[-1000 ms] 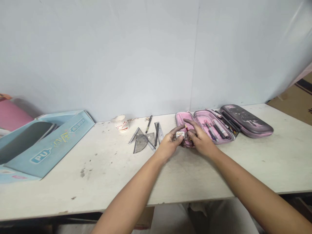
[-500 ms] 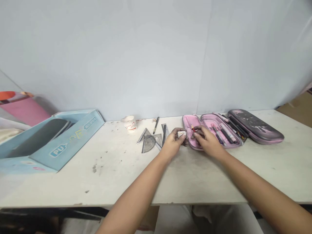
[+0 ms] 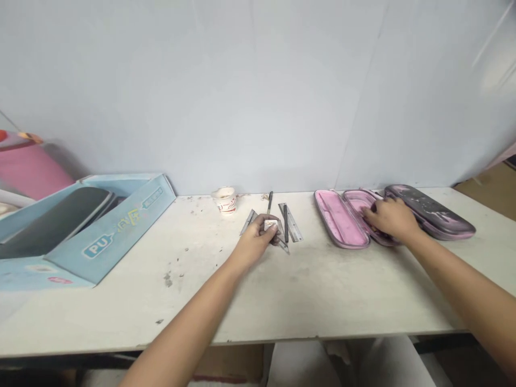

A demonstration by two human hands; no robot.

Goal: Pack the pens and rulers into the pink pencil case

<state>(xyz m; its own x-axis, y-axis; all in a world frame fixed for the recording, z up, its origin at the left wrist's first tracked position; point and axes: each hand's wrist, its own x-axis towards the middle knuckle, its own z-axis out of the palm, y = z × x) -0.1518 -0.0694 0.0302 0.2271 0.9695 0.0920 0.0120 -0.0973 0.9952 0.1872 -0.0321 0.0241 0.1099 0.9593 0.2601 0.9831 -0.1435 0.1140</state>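
Partner: Head view, call it! What's the left hand up to?

Me: My left hand point(image 3: 257, 235) is out to the left of the open pink case point(image 3: 337, 216), well apart from it, and it's got a grip! Thumb and fingers pinch a small white block point(image 3: 271, 222), so that block is left of the case too, over the drawing tools.

Partner: And the right?

Me: My right hand point(image 3: 392, 217) is over the case's right half, fingers curled down into it! The tips are hidden, so I can't tell whether they're closed on anything. It's well away from the white block, with the case's pink left half lying between.

Partner: Who else is on the table point(image 3: 334, 290)?

Me: Just left of the case, a clear ruler point(image 3: 297, 232) with a black pen point(image 3: 286, 223) along it! Further left of the case, a paper cup point(image 3: 226, 201) with red markings; far left, a blue box point(image 3: 121, 228). Just to the case's right, a dark case point(image 3: 433, 212) with pink trim!
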